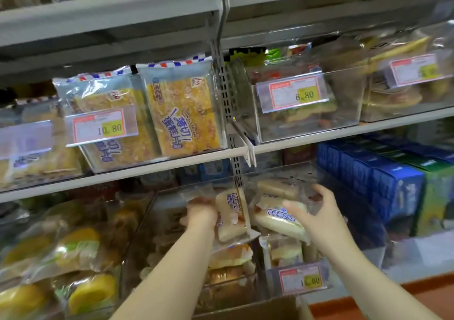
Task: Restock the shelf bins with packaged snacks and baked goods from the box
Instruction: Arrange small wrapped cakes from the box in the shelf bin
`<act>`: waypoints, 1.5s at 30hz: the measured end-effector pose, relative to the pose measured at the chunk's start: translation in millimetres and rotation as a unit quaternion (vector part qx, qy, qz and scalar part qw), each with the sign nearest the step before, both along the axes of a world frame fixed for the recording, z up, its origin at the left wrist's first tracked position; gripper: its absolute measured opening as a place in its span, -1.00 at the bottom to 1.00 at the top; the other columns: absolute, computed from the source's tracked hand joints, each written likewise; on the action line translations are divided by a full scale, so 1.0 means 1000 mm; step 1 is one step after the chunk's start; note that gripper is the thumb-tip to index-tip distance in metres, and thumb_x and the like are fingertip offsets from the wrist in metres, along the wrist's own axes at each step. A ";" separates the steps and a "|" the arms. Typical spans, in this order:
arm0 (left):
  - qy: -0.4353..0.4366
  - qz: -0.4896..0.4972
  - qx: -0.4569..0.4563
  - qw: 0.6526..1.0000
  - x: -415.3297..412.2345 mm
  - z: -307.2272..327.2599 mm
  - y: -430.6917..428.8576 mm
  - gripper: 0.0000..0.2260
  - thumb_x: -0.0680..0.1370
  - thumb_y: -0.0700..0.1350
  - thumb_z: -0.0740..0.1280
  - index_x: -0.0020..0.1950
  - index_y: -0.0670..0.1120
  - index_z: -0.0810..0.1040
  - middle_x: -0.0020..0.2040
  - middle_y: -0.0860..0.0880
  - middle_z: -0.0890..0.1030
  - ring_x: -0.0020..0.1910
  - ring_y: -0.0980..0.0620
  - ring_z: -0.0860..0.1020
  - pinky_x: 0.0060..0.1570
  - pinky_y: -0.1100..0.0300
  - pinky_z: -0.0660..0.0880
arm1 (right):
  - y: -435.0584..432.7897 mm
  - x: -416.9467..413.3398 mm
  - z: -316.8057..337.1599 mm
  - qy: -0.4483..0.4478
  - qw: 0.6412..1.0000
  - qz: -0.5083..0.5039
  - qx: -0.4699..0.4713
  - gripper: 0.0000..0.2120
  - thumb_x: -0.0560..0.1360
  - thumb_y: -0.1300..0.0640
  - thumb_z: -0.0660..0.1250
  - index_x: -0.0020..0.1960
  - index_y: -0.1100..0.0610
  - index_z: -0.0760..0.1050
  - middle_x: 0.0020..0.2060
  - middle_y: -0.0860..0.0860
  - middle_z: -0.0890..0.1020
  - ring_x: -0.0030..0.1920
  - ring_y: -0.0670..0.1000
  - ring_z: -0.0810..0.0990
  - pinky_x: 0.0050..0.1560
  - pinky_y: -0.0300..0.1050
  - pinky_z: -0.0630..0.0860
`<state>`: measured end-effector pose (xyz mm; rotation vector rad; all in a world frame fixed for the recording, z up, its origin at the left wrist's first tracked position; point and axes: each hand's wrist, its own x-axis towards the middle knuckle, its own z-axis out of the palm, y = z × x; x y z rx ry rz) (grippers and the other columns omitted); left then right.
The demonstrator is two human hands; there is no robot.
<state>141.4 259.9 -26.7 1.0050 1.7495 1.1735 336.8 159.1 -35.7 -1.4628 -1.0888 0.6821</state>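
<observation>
My left grip (200, 212) is curled round the edge of a cream bun packet (231, 215), holding it upright, I judge so it can slot in on its narrow side and leave room for more. My right grip (318, 209), at three o'clock of it, pinches a second packet (278, 220) between thumb and spread fingers, tilted flatter, probably to go in alongside. Both packets hang over the clear bin (264, 263) on the lower shelf, above its price tag (303, 280). The cardboard box (245, 307) lies at six o'clock. The buns look pale, soft and pillowy in crinkly clear film with blue lettering, so I'd expect them to squash easily. Blue cartons (383, 179) stand further out at three o'clock.
</observation>
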 end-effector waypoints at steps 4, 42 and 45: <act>0.097 0.060 -0.014 0.993 0.013 0.008 -0.017 -0.55 0.62 -0.01 0.19 0.48 -0.02 0.18 0.44 -0.24 0.14 0.37 -0.26 0.21 0.31 -0.04 0.24 | -0.005 0.000 -0.004 -0.094 0.994 0.040 0.025 -0.39 0.38 0.10 0.50 0.34 -0.10 0.30 0.32 -0.03 0.43 0.23 -0.06 0.41 0.11 -0.18 0.35; -0.185 -0.397 -0.106 0.893 0.055 0.030 -0.106 -0.62 0.40 -0.27 0.28 0.23 -0.21 0.47 -0.13 -0.15 0.66 -0.22 -0.07 0.65 -0.14 0.03 0.61 | -0.071 0.059 0.018 0.125 0.944 -0.099 0.287 -0.73 0.48 0.26 0.38 0.15 0.12 0.46 -0.13 -0.25 0.47 -0.24 -0.53 0.48 -0.34 -0.60 0.36; -0.099 -0.418 -0.021 0.903 0.057 0.025 -0.102 -0.47 0.49 -0.32 0.35 0.41 -0.04 0.31 0.13 -0.16 0.61 0.01 -0.14 0.65 0.07 -0.13 0.57 | -0.069 0.066 0.017 0.139 0.950 -0.047 0.277 -0.65 0.39 0.13 0.46 0.14 -0.04 0.48 -0.08 -0.16 0.60 -0.07 -0.22 0.64 -0.23 -0.39 0.53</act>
